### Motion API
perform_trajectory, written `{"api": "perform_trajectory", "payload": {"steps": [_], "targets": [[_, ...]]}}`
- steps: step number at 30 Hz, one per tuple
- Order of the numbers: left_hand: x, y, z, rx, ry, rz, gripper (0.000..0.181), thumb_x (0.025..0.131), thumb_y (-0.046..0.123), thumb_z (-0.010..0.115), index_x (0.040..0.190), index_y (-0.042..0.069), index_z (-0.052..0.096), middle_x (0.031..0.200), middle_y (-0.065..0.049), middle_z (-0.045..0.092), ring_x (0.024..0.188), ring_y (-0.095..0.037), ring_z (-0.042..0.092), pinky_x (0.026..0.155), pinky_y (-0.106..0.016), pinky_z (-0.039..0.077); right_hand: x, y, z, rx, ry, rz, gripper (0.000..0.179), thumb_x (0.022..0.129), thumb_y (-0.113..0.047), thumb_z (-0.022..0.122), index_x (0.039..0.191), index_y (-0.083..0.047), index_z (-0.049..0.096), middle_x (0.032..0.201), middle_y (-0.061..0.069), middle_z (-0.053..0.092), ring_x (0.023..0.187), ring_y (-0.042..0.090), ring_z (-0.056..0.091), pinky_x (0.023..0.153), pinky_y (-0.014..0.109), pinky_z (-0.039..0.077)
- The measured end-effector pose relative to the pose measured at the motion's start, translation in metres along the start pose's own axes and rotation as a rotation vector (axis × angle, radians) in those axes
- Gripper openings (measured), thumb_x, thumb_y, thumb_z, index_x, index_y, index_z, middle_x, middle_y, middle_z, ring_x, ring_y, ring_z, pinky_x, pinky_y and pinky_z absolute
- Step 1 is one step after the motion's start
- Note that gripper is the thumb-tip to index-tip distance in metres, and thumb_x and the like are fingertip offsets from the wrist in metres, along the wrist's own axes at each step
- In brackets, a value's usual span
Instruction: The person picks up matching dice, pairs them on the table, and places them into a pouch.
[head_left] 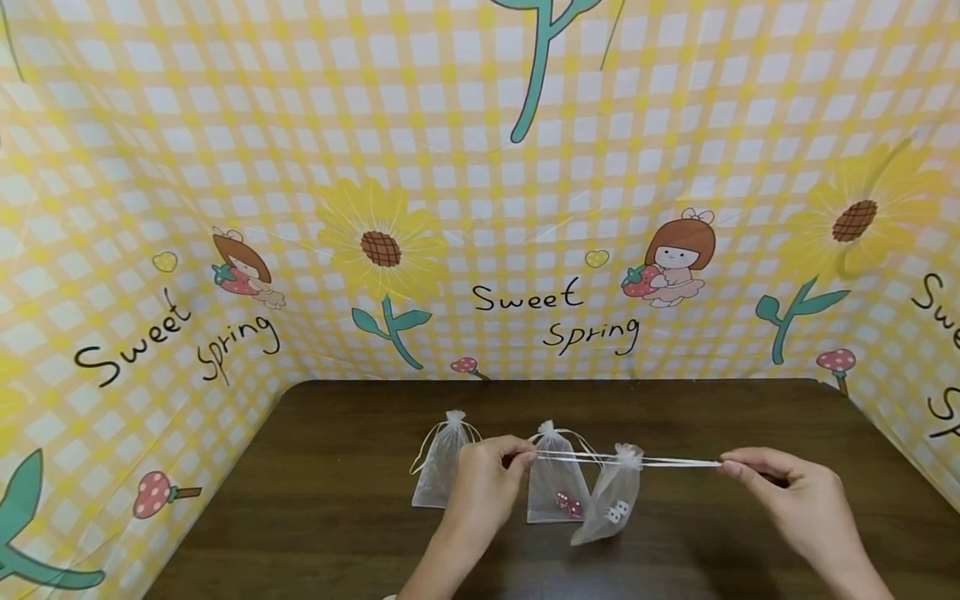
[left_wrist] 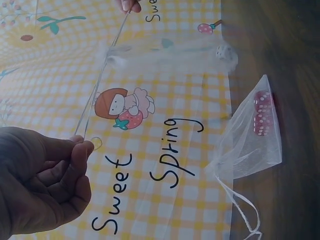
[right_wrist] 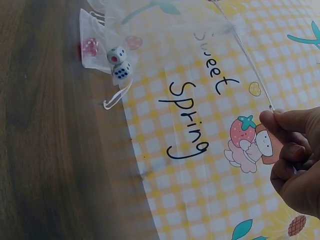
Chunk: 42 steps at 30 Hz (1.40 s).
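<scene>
A small sheer white drawstring bag (head_left: 628,482) hangs between my two hands, its neck gathered and its body tilted. Two white dice (right_wrist: 121,69) lie at its bottom. My left hand (head_left: 483,479) pinches one end of the white drawstring (head_left: 678,462) between thumb and forefinger. At the opposite end, my right hand (head_left: 802,500) pinches the cord the same way. The cord runs taut, nearly level, through the bag's gathered neck. Just behind stands a second sheer bag (head_left: 547,479) with red dice (left_wrist: 261,114) inside, its neck drawn together.
Partly behind my left hand, a third sheer bag (head_left: 433,479) rests on the dark wooden table (head_left: 322,500). A yellow checked cloth (head_left: 450,150) with flowers and lettering rises around the table's back and sides.
</scene>
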<state>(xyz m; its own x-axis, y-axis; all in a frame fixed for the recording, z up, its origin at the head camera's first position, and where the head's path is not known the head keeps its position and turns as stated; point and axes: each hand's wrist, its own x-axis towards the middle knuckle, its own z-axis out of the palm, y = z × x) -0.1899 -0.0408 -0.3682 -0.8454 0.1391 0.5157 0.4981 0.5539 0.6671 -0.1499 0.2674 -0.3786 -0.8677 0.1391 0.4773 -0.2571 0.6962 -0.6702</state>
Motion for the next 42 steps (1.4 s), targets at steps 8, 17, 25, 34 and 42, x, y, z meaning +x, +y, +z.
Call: {"api": "perform_trajectory", "payload": {"steps": [8, 17, 25, 34, 42], "targets": [[0.002, -0.004, 0.006, 0.061, 0.03, 0.01, 0.009, 0.075, -0.002, 0.071, 0.071, 0.006, 0.07, 0.058, 0.006, 0.058, 0.052, 0.001, 0.047, 0.047, -0.015, 0.042, -0.002, 0.006, -0.002, -0.016, 0.048, -0.017, 0.006, 0.082, -0.016, 0.071, 0.083, -0.01, 0.073, 0.072, -0.004, 0.069, 0.062, -0.003, 0.057, 0.053, 0.013, 0.042], [0.005, -0.006, 0.017, 0.09, 0.067, 0.023, 0.012, 0.073, -0.004, 0.068, 0.066, 0.006, 0.066, 0.057, 0.005, 0.057, 0.051, 0.0, 0.047, 0.046, -0.014, 0.041, -0.002, 0.007, -0.001, -0.101, 0.169, -0.103, 0.011, 0.072, -0.002, 0.076, 0.079, -0.009, 0.073, 0.068, -0.026, 0.061, 0.055, -0.011, 0.051, 0.046, 0.011, 0.039], [0.011, -0.005, 0.032, 0.082, 0.018, 0.053, 0.011, 0.073, -0.005, 0.066, 0.067, 0.004, 0.067, 0.057, 0.003, 0.058, 0.052, 0.0, 0.048, 0.047, -0.012, 0.041, -0.002, 0.008, -0.012, -0.176, 0.225, -0.122, 0.013, 0.071, 0.002, 0.075, 0.079, -0.008, 0.073, 0.073, -0.043, 0.047, 0.052, -0.015, 0.047, 0.044, 0.01, 0.037], [0.012, -0.002, 0.051, 0.124, -0.035, 0.121, 0.012, 0.073, -0.004, 0.067, 0.066, 0.007, 0.068, 0.062, 0.005, 0.061, 0.054, 0.001, 0.049, 0.05, -0.01, 0.04, -0.001, 0.019, -0.02, -0.241, 0.267, -0.082, 0.01, 0.072, -0.002, 0.076, 0.079, -0.009, 0.073, 0.068, -0.045, 0.042, 0.048, -0.014, 0.043, 0.044, 0.011, 0.034], [0.022, -0.005, 0.069, 0.184, -0.05, 0.083, 0.011, 0.075, 0.0, 0.066, 0.068, 0.007, 0.068, 0.06, 0.005, 0.06, 0.049, 0.0, 0.045, 0.044, -0.012, 0.036, 0.008, 0.038, -0.008, -0.239, 0.269, -0.097, 0.009, 0.071, 0.0, 0.076, 0.078, -0.004, 0.073, 0.06, -0.008, 0.065, 0.046, -0.015, 0.042, 0.038, 0.015, 0.031]]}}
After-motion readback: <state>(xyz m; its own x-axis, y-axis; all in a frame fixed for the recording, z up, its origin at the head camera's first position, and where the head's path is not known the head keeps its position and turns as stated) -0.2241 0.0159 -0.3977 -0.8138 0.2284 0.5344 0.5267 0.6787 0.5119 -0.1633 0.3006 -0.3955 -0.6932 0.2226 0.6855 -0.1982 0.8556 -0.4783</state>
